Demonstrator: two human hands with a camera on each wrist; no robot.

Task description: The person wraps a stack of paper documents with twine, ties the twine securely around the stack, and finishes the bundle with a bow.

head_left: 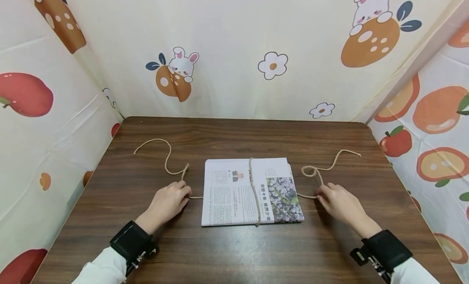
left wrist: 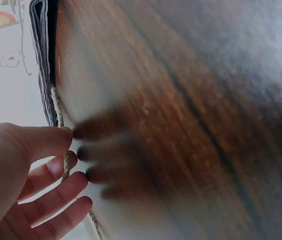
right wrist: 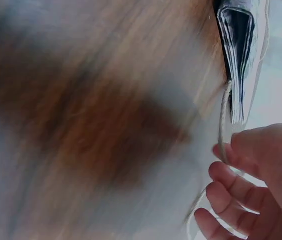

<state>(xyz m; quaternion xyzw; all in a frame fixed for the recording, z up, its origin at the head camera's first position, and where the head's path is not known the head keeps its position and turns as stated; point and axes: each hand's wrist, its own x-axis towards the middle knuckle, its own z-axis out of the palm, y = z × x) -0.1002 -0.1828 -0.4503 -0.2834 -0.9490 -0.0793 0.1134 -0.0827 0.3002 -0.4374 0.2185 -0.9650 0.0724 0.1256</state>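
Folded newspaper (head_left: 227, 204) and twine (head_left: 253, 184) on a dark wood-grain bench (head_left: 234, 255), with both hands at work. The newspaper lies flat at the middle of the bench, between the hands; a block of vertical headline characters and a printed photograph (head_left: 283, 199) of pale purple blossoms occupy the right part of its upper face, and a small portrait (head_left: 237, 176) stands left of the crossing strand. The twine runs over this face from the far edge to the near edge, bowing slightly, and further lengths emerge low at the left and right edges. The left hand (head_left: 169, 202), well apart from the right, pinches the left length between thumb and forefinger, the other fingers loosely bent. The right hand (head_left: 338, 204) pinches the right length in the same manner. Beyond each hand a free end lies on the far part of the bench: the left in an S-shaped curve, the right with a small loop. The wrist views show the layered, folded sides of the newspaper. Each wrist bears a black band (head_left: 132, 239) below a white sleeve (head_left: 104, 267). Pale cloth (head_left: 227, 51) printed with rabbits, flowers and fruit encloses the far, left and right sides.
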